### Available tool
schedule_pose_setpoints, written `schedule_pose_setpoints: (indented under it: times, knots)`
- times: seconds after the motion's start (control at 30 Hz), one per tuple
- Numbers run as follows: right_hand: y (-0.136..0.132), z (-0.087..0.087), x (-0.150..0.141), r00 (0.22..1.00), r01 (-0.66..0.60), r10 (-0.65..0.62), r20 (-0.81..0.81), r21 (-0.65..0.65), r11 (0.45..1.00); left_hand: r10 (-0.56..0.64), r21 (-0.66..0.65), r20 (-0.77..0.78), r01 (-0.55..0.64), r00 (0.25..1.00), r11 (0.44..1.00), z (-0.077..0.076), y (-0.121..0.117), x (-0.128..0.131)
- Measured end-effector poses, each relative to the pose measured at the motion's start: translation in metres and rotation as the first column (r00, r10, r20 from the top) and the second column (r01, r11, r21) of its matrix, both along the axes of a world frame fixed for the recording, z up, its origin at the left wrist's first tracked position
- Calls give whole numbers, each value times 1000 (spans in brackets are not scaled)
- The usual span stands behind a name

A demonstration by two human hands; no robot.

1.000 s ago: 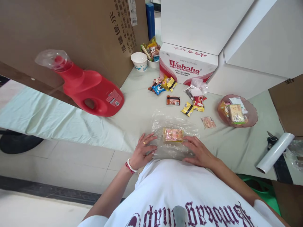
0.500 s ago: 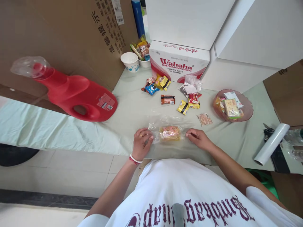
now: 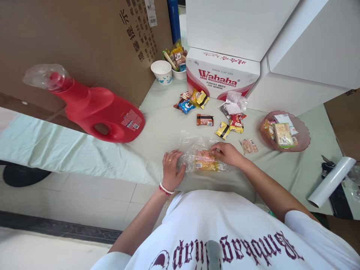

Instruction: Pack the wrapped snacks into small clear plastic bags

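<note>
A sheet of clear plastic film (image 3: 186, 143) lies crinkled on the cloth near the table's front edge. On it sits a pink and yellow snack packet (image 3: 206, 159) with a barcode at its lower left, partly covered by the film. My left hand (image 3: 172, 170) rests at the film's left edge, thumb and fingers apart. At the packet's upper right corner, my right hand (image 3: 227, 153) has its fingertips pinched together on the film. A small pinkish packet (image 3: 249, 146) lies to the right of that hand.
Several wrapped snacks (image 3: 205, 120) lie beyond the film, before a Wahaha carton (image 3: 222, 77). A pink glass bowl (image 3: 303, 137) of packets stands right, near a white roll (image 3: 332, 182). Left are a red jug (image 3: 107, 112) and paper cup (image 3: 161, 71).
My right hand has moved from the film's right side to the packet's upper right corner, its fingers closing. The packet has tipped, showing more yellow and a barcode. My left hand stays at the left edge.
</note>
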State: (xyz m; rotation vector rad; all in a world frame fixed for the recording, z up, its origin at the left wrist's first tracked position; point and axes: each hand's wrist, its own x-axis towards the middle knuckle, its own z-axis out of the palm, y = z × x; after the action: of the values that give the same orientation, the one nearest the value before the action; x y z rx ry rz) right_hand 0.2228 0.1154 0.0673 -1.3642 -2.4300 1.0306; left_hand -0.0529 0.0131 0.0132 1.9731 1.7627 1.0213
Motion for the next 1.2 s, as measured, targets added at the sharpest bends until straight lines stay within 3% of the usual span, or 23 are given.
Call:
schedule_pose_setpoints:
  times: [0.23,0.33,0.5,0.7,0.8,0.93,1.1,1.2]
  knots:
    - [20,-11,-25,978,-110,128,163,-113,987,-154,-63,-130,147,979,987,13,12,12]
    - [24,-10,-25,982,-128,152,112,-195,972,-195,-48,-105,191,975,980,12,14,9]
    - [20,-6,-20,994,-101,94,-51,-164,981,-219,15,8,218,976,976,14,8,4]
    - [14,-1,-30,977,-212,209,-47,-346,914,-230,48,36,228,972,972,13,9,15]
    - [10,-2,-34,984,-176,173,-37,-310,934,-244,39,20,243,970,969,10,16,24]
    - [-4,-1,-28,970,-97,50,-237,-191,977,-231,-50,-21,230,973,972,6,22,35]
    - [-27,-7,-12,964,-92,58,-260,-120,989,-159,-97,-66,152,985,984,0,26,43]
    - [-34,-20,-7,962,7,-62,-264,-204,979,-88,-125,-36,83,995,989,-10,29,44]
